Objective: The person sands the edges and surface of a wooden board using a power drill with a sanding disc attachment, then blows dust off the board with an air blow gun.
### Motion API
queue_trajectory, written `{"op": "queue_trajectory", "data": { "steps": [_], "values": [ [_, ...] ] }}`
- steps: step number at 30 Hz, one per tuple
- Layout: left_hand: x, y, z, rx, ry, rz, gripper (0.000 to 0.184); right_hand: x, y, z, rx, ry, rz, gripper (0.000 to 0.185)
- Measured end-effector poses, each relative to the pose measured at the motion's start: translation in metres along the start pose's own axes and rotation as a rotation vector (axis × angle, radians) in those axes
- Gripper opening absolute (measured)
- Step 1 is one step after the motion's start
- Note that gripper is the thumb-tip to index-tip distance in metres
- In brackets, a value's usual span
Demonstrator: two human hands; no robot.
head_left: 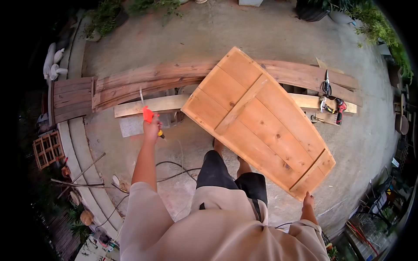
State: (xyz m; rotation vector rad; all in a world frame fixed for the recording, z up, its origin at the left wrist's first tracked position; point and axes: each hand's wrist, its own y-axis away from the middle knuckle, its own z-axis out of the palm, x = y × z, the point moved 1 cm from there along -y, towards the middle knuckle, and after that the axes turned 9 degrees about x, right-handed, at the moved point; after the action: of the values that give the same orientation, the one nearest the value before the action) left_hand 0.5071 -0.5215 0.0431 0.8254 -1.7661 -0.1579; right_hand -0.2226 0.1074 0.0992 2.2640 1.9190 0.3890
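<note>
My left hand (151,128) is closed round a tool with a red part (148,115) and a yellow and black end (161,133); a thin pale strip rises above it. At the lower right corner of a large wooden panel (265,126), my right hand (308,200) grips the edge. Two cross battens lie across the panel's planks, and the panel slants from upper left to lower right. Beneath its upper part runs a pale board (150,105), with long reddish-brown planks (148,76) behind.
Scissors (326,85), a hammer (324,105) and a red and black drill (340,111) rest at the planks' right end. A black cable (176,164) crosses the concrete floor by my legs. Potted plants (104,19) stand at the far edge; a wooden crate (48,150) is at left.
</note>
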Motion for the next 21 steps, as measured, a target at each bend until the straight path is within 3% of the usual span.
{"op": "queue_trajectory", "data": {
  "steps": [5,8,12,15,16,19,21],
  "values": [
    [0.025,0.013,0.052,-0.105,-0.063,0.061,0.022,-0.028,0.007,0.005,-0.049,-0.146,0.000,0.086],
    [0.030,0.018,0.082,-0.177,-0.164,0.221,0.023,-0.017,-0.001,0.009,-0.046,-0.110,0.010,0.088],
    [0.026,0.013,0.098,0.054,-0.319,0.454,0.024,0.012,-0.014,0.024,0.027,-0.194,0.091,0.087],
    [0.003,-0.004,0.080,0.033,-0.320,0.352,0.026,0.039,-0.017,0.023,0.002,-0.197,0.114,0.091],
    [-0.007,-0.009,0.064,0.124,-0.388,0.329,0.032,0.049,-0.018,0.022,-0.031,-0.198,0.115,0.093],
    [-0.047,-0.043,0.008,0.394,-0.726,-0.059,0.038,0.068,-0.027,0.030,-0.095,-0.350,0.118,0.094],
    [-0.068,-0.070,-0.024,0.610,-0.639,-0.136,0.042,0.085,-0.031,0.024,-0.089,-0.298,0.127,0.090]
  ]
}}
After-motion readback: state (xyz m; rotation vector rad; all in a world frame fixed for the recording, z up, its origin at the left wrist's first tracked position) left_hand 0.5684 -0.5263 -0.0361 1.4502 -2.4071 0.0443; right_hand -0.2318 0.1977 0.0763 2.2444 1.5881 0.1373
